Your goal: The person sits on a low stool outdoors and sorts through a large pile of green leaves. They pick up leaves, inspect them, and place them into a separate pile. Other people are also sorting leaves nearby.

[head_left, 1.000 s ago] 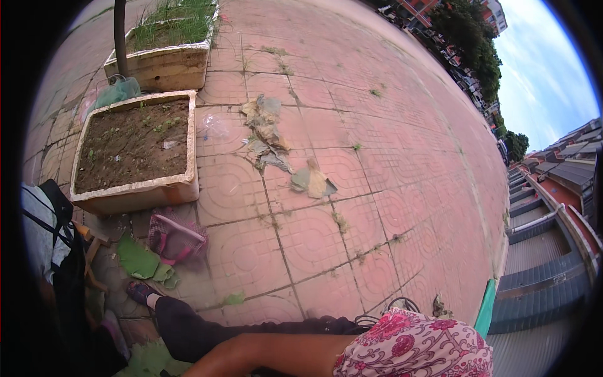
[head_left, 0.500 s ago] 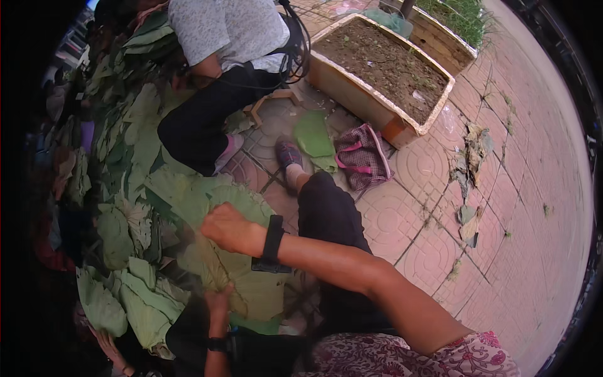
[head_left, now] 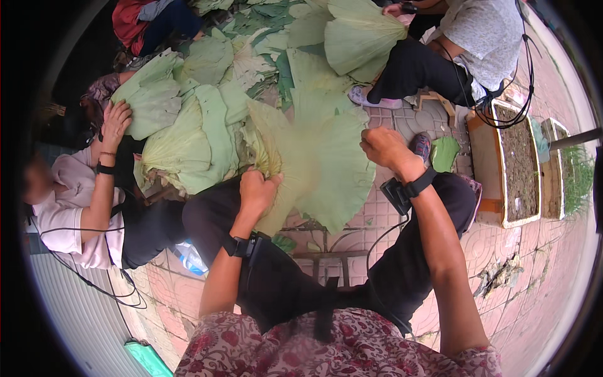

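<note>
Green leaf (head_left: 292, 166), left fingers (head_left: 252, 183) closed on it, right fingers (head_left: 370, 143) curled (hold unclear), now wider apart

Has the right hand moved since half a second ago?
Yes: the right hand has moved right, away from the left hand and closer to the soil-filled planter box.

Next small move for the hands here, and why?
Probably ease the left hand leftward to flatten the yellowish-green lotus leaf: it is creased beside that hand, while the greener leaf area near the right hand spreads broad. Whether the right hand grips the edge is unclear.
</note>
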A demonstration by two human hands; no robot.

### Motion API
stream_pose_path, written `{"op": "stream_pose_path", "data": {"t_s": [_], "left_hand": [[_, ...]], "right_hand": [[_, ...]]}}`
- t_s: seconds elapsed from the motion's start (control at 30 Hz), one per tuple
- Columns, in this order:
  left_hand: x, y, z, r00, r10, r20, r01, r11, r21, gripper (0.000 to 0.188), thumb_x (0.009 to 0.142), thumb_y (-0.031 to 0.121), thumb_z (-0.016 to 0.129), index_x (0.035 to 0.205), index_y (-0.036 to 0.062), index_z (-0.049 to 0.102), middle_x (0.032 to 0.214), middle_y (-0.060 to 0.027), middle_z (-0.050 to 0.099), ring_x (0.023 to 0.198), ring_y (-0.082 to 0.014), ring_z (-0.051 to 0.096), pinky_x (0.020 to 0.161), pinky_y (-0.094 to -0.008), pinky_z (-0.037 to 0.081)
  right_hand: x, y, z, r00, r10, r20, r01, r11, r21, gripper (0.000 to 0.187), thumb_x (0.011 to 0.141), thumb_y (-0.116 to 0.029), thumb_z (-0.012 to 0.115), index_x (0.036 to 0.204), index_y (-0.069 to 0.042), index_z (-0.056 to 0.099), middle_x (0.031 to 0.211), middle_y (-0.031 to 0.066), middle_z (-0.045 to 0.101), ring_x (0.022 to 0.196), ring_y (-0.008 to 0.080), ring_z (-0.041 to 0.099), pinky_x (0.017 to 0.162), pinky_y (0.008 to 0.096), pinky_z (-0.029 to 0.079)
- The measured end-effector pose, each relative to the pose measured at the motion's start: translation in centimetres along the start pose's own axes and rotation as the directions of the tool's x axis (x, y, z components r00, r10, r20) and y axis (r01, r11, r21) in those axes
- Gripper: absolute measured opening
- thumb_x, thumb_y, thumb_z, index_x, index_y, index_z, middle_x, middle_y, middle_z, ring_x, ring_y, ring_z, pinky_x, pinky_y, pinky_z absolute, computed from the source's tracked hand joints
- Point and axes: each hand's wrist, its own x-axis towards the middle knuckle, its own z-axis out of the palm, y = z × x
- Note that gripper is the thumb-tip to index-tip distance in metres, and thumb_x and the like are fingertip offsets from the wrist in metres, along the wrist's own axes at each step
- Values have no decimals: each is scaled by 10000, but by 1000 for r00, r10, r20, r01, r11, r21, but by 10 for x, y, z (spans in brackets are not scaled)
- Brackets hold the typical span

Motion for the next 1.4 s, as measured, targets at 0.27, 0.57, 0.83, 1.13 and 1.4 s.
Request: {"op": "stream_pose_path", "data": {"t_s": [0.27,0.57,0.83,1.13,1.4], "left_hand": [[-61,12,43,689,346,637,-331,932,-147,340,763,194,729,936,-91,661,993,-280,685,991,-445,662,836,-490,538],[-94,25,64,489,545,681,-507,813,-286,185,744,37,638,895,-24,725,969,-242,707,974,-395,692,823,-455,557],[-102,25,64,524,611,593,-518,781,-348,209,656,-3,675,840,60,751,858,-167,730,874,-346,728,722,-433,580],[-100,31,50,553,520,650,-375,853,-363,86,692,65,718,773,82,742,793,-155,721,800,-323,732,683,-417,579],[-111,21,58,522,629,576,-447,777,-444,78,733,94,697,804,69,718,755,-160,697,752,-353,711,637,-446,560]], "right_hand": [[32,-40,62,993,-55,104,60,997,-40,196,882,-163,606,966,12,626,918,254,682,903,456,653,795,521,512],[61,-29,157,916,-51,398,-31,980,196,226,866,-169,669,1030,-14,680,920,179,727,858,335,706,780,405,547],[120,-36,233,949,21,315,-61,991,116,383,859,-209,656,1224,-106,597,1028,207,684,997,392,653,877,462,523],[172,-71,293,967,147,210,-139,989,-55,396,872,-283,651,1243,-197,543,1155,240,567,1088,446,592,868,507,523],[152,-74,291,987,132,96,-134,991,15,412,745,-44,664,1126,-106,520,1109,256,528,1039,481,575,816,529,527]]}}
